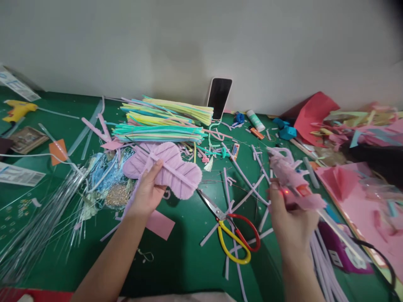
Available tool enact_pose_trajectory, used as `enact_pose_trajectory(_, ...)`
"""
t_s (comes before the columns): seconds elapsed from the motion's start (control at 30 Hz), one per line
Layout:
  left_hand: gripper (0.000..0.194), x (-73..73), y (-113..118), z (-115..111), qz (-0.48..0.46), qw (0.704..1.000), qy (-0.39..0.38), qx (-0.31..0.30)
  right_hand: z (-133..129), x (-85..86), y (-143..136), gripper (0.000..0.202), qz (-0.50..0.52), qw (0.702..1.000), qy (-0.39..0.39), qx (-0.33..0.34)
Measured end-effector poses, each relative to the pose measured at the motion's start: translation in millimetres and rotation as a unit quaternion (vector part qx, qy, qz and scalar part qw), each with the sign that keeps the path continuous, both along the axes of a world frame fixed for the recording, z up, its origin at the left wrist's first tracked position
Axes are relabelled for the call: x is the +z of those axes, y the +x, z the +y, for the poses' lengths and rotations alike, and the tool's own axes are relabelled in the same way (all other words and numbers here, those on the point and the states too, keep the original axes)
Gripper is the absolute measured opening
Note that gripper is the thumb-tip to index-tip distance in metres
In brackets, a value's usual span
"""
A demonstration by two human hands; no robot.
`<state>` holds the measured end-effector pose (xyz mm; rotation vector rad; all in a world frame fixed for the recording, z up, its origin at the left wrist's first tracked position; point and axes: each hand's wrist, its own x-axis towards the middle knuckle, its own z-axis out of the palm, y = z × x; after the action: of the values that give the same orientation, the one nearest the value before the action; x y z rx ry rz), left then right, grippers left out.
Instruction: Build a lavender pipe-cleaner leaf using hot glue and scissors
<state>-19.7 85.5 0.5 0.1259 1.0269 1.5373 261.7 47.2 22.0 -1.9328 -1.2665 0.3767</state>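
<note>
My left hand is closed on a lilac pipe-cleaner shape, pinching its middle between thumb and fingers. The shape has rounded lobes with ribs across them and looks like a pair of wings. To the right, apart from it, my right hand grips a pink glue gun with a small red light glowing on it. A long, clear glue stick sticks out behind. Scissors with one red and one yellow handle lie between my hands, blades partly apart, over loose lilac pipe cleaners.
Bundles of coloured pipe cleaners lie at the back near a phone leaning on the wall. Silver wires, blue tassels and a yellow glue gun are at left. Pink paper and a purple box lie right.
</note>
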Motion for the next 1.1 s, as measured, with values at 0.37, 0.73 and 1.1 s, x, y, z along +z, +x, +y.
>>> enact_pose_trajectory(0.37,0.027,2.0,-7,2,0.022,0.999,-0.004,0.036,-20,-0.6,-64,0.034,0.464,0.866,-0.152,0.105)
enact_pose_trajectory(0.73,0.027,3.7,-7,4,0.03,0.999,-0.012,0.037,-22,-1.3,-86,0.038,0.471,0.85,-0.201,0.121)
enact_pose_trajectory(1.1,0.029,3.0,-7,3,0.023,0.999,0.011,0.035,-20,-1.3,-86,0.039,0.48,0.848,-0.194,0.117)
